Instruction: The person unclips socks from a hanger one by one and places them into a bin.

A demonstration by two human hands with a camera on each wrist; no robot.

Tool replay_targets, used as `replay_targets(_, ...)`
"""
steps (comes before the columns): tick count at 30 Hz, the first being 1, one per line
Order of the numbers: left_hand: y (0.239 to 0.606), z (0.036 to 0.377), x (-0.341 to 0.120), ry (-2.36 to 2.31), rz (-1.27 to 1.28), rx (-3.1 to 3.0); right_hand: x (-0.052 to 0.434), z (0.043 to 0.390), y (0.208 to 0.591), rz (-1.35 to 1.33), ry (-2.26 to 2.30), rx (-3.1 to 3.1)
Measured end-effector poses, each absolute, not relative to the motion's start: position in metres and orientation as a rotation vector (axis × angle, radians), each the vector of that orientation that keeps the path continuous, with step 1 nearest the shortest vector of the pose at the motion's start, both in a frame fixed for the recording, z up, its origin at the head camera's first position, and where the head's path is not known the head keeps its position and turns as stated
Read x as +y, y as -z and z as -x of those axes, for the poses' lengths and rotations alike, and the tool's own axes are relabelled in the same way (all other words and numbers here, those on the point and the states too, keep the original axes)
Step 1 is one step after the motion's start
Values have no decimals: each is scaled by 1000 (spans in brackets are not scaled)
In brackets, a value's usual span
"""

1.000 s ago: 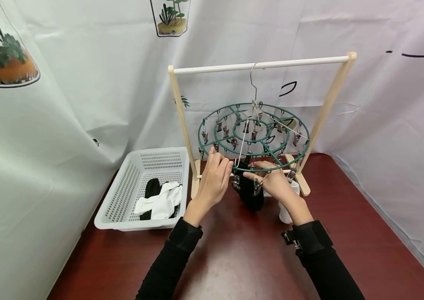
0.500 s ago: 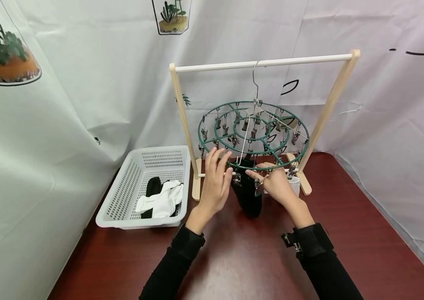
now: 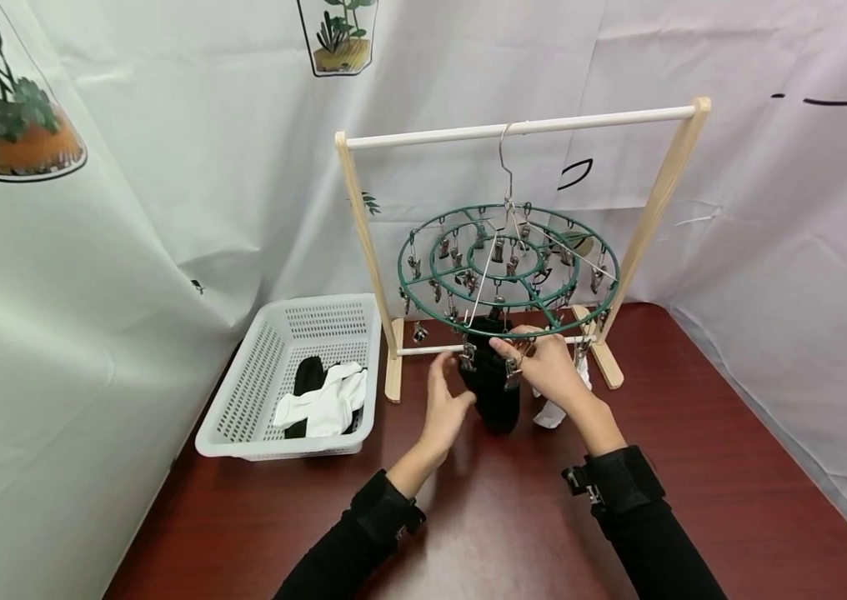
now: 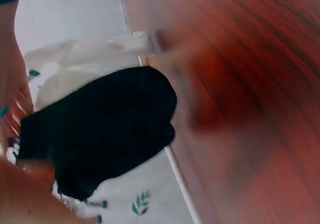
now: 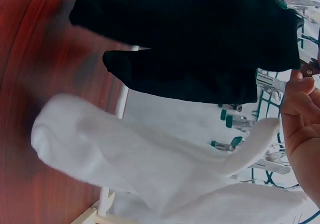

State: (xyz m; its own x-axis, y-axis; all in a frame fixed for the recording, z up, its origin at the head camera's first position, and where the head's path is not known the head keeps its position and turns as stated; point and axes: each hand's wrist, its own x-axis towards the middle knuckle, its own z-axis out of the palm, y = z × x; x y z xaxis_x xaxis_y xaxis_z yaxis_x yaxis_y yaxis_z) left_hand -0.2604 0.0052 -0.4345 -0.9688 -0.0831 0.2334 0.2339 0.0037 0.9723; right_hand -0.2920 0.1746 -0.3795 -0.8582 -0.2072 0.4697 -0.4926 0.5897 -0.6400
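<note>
Black socks (image 3: 496, 392) hang beneath the front rim of a round green clip hanger (image 3: 423, 302). In the right wrist view two black sock shapes (image 5: 185, 18) show side by side, toes free. My right hand (image 3: 549, 371) is at their upper edge, its fingertips pinching a metal clip (image 5: 309, 68) there. My left hand (image 3: 444, 417) is left of the black socks, fingers and thumb spread apart, holding nothing; whether it touches the fabric I cannot tell. A white sock (image 5: 125, 154) hangs to the right, partly hidden by my right hand in the head view.
The hanger hooks onto the white bar (image 3: 453, 133) of a wooden-sided stand (image 3: 359, 217). Left of it, a white plastic basket (image 3: 232, 417) holds white socks (image 3: 329, 402) and black ones (image 3: 308, 375). Many bare clips dangle from the rings, over a red-brown table (image 3: 483, 533).
My left hand has come down from the hanger's front rim to beside the black socks. The right hand stays nearly in place. The white sock behind it has swung.
</note>
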Motion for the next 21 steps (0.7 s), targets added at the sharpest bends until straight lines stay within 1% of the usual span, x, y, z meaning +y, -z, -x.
replay_targets(4, 444, 267, 5, 2188, 240, -2262, 175, 291, 381, -558, -1144, -2509)
replay_targets(8, 447, 269, 1, 2330, 313, -2250, 176, 292, 382, -591, -1130, -2488)
replay_targets(12, 437, 263, -3, 2334, 349, -2221, 177, 293, 382, -601, -1130, -2460)
replay_targets(16, 424, 255, -4, 2292, 328, -2244, 178, 292, 383, -553, -1136, -2458)
replay_targets(21, 421, 252, -4, 2283, 348, -2248, 178, 291, 386, -476, -1154, -2392)
